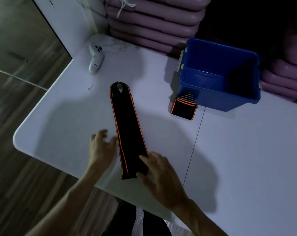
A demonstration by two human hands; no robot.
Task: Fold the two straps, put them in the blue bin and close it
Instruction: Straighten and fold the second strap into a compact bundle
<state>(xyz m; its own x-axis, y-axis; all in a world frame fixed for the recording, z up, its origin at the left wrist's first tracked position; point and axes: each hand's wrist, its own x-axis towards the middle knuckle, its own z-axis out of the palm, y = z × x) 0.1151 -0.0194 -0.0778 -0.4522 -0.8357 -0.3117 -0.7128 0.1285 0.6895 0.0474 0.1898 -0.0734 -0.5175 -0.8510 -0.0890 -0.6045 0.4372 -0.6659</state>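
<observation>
A long black strap with orange edges (127, 126) lies stretched out on the white table (238, 150), doubled over lengthwise. My right hand (158, 174) rests on its near end, fingers pressing the right edge. Just left of the strap hovers my left hand (101, 143), fingers spread and empty. A second strap (184, 108), folded into a small bundle, sits against the front of the blue bin (204, 92). The bin stands open at the back right, and no lid is in view.
A white handheld controller (95, 58) and a small screw (90, 87) lie at the table's far left. Stacked pink mats (154, 21) line the back and right side. The table's rounded left edge drops off to a wooden floor.
</observation>
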